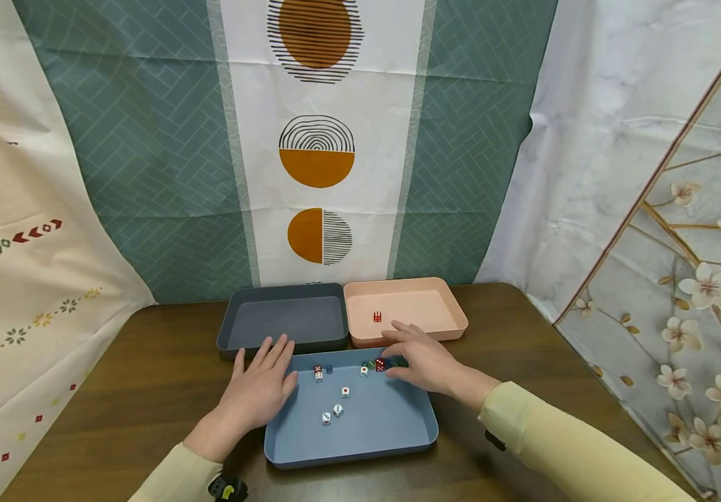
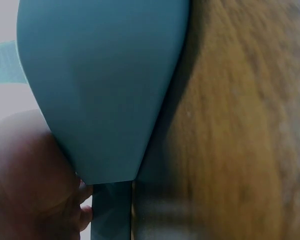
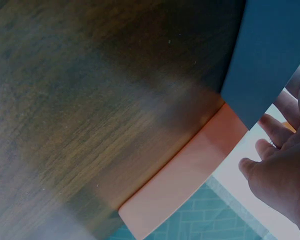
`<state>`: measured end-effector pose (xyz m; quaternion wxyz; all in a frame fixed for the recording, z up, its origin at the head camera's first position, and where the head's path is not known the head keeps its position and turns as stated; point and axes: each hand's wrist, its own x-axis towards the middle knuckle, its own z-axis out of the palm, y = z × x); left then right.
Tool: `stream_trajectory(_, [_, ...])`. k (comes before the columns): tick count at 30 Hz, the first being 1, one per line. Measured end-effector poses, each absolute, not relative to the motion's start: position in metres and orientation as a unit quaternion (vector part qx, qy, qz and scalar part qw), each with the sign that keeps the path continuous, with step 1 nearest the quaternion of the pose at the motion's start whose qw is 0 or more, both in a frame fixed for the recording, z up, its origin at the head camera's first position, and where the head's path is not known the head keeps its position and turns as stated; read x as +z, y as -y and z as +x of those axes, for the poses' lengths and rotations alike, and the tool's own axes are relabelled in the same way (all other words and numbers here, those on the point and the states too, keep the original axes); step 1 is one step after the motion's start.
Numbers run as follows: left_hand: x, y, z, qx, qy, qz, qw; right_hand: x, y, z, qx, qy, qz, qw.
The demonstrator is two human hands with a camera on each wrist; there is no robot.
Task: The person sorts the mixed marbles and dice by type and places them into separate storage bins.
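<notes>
My left hand point(image 1: 255, 390) spreads its fingers over the left back corner of a blue tray point(image 1: 385, 425); the thumb reaches inside its rim. The right hand point(image 1: 420, 358) hovers at the tray's right back corner, fingers loosely bent, thumb and fingertips apart. Just beside those fingertips is a red die point(image 1: 380, 364), with green and blue dice partly hidden around it. White dice point(image 1: 338, 410) lie about the tray's left and middle, and another red die point(image 1: 318, 369) sits near the back left. Both wrist views show the blue tray's outer wall point(image 2: 105, 100) and part of the hand.
Behind the blue tray stand a dark grey tray point(image 1: 282, 321) at left and a pink tray point(image 1: 423, 307) at right, side by side. One red die point(image 1: 377, 316) lies in the pink tray. All stand on a brown wooden table point(image 1: 147, 376), with hanging cloths behind.
</notes>
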<state>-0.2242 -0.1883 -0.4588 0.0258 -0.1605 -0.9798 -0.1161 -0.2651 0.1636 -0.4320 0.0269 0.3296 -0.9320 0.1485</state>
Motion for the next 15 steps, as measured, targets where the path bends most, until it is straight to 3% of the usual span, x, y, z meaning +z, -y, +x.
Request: stream_trajectory(15, [-0.4574, 0.1887, -0.2234, -0.12, 0.98, -0.16, 0.02, -0.4384, -0.1567, -0.2691, 0.148, 0.932, 0.33, 0.033])
